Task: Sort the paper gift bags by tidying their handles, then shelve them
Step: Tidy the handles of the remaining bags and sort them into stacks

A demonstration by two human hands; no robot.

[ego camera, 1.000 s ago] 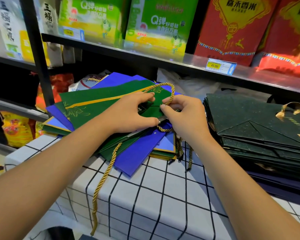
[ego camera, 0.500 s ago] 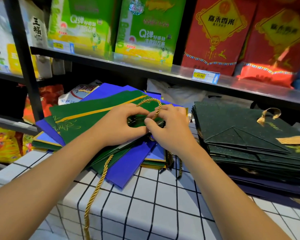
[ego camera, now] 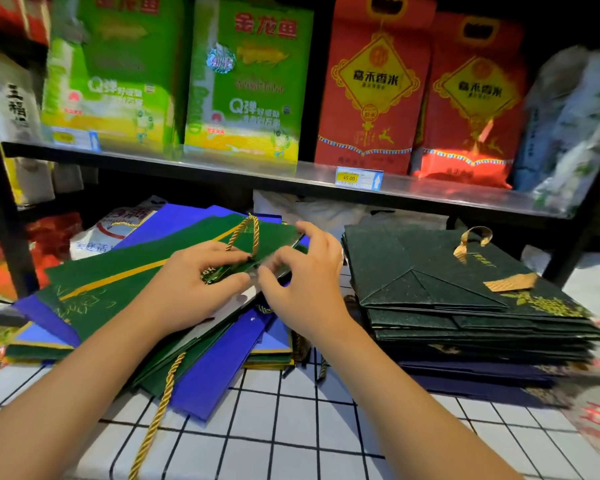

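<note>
The left hand [ego camera: 191, 282] rests on the top green gift bag [ego camera: 146, 271], fingers curled over the bag's open mouth edge and pinching it where the gold rope handle [ego camera: 253, 233] enters the paper. The right hand [ego camera: 305, 275] meets it from the right, thumb and forefinger pinching the same edge, remaining fingers raised. The handle loop stands up just beyond the fingertips, not yet tucked flat. This bag tops a loose, fanned pile of green and blue bags [ego camera: 205, 382] at the left of the checked tabletop [ego camera: 291, 438]; a second gold rope [ego camera: 160, 410] trails from the pile over the near edge. A squared stack of dark green bags [ego camera: 447, 299] sits to the right, near but apart. Risk: the fanned pile can probably slide toward the near edge if the top bag is dragged, and the trailing rope may snag a forearm. Forcing the loop could tear the paper at the rope holes. All bags lie folded flat; no contents are visible. The shelf [ego camera: 430, 188] above carries boxed goods.
</note>
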